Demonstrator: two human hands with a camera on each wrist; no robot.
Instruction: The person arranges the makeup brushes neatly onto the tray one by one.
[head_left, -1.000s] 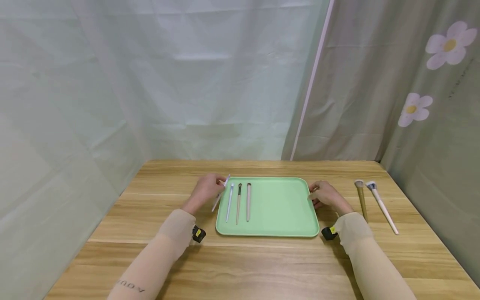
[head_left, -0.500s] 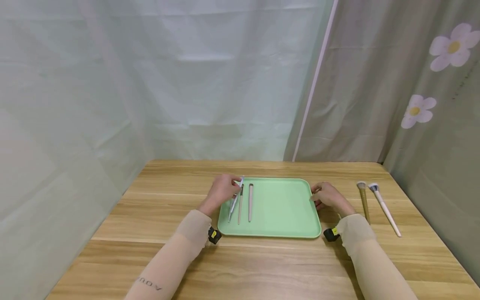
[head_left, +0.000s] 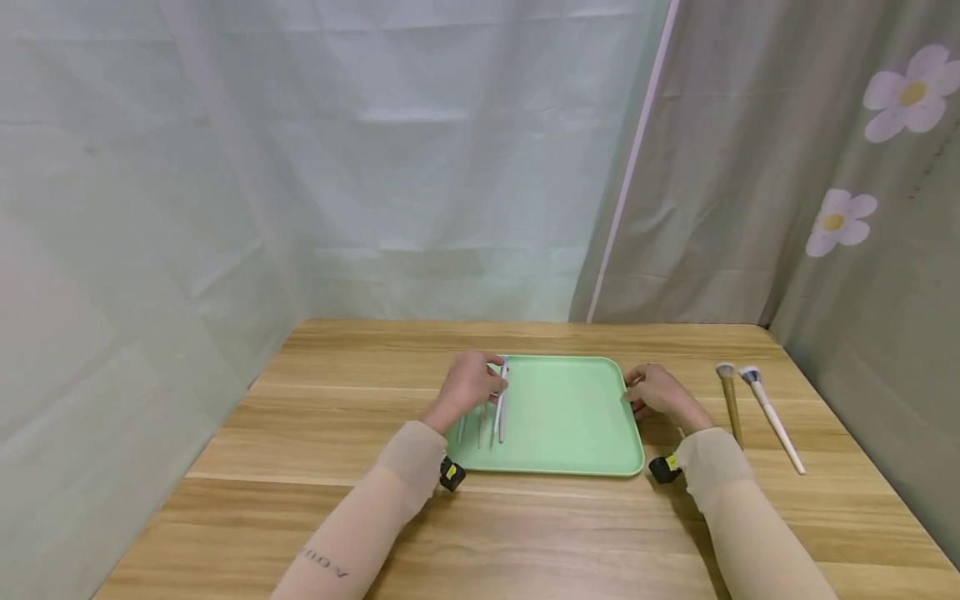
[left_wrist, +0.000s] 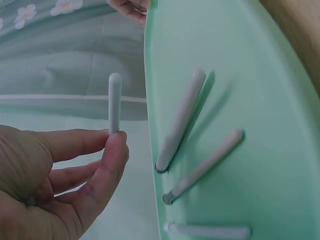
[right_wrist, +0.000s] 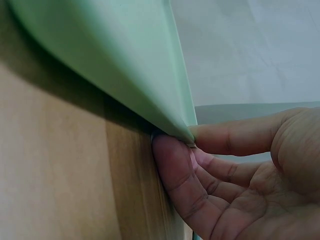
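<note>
My left hand pinches a slim, pale-handled makeup brush between thumb and fingertips, over the left part of a light green tray. The fingers hide the brush's head. Three more makeup brushes lie in the tray: a thick pinkish-grey one, a thinner pinkish one and a pale slim one. In the head view, my left hand partly covers them. At the tray's right side my right hand grips the rim, thumb on top and a finger underneath, as the right wrist view shows.
Right of my right hand, two larger brushes lie on the wooden table: one with a gold handle and one with a white handle. Pale curtains hang behind the table and along its sides.
My left hand has carried the slim brush rightward, from beside the tray's left edge to over the brushes in it. My right hand keeps its grip on the rim.
</note>
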